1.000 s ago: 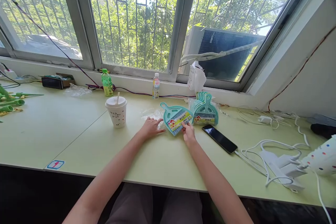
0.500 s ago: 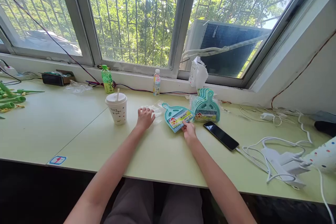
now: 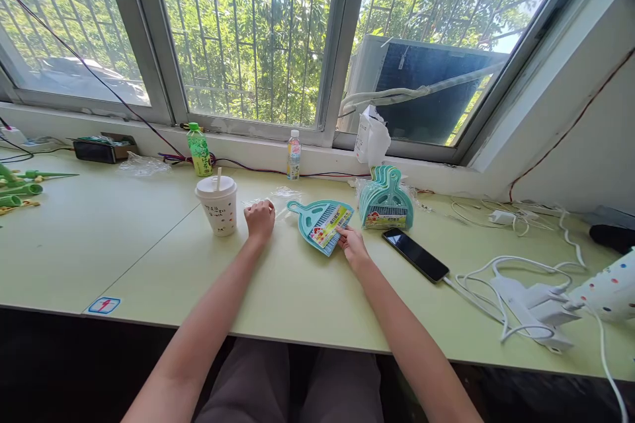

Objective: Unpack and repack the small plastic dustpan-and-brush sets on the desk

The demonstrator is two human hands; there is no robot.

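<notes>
A turquoise mini dustpan lies tilted on the table, with a striped brush and a yellow printed label on its front. My right hand pinches its lower right edge, thumb on top. The dustpan's handle points to the upper left. To the left, my left hand is closed, fingers curled over a crumpled clear plastic bag that shows on both sides of it. Its fingertips are partly hidden. Right of the dustpan stands a row of several matching dustpans, upright and nested together.
A white paper cup with a straw stands left of my left hand. Behind are a green bottle and a small bottle. A black phone lies right of my right hand, near a power strip with white cables.
My right hand has shifted the dustpan a little left and turned it, its handle now pointing more leftward. My left hand has moved left and its fingers have curled in; the plastic has shifted left.
</notes>
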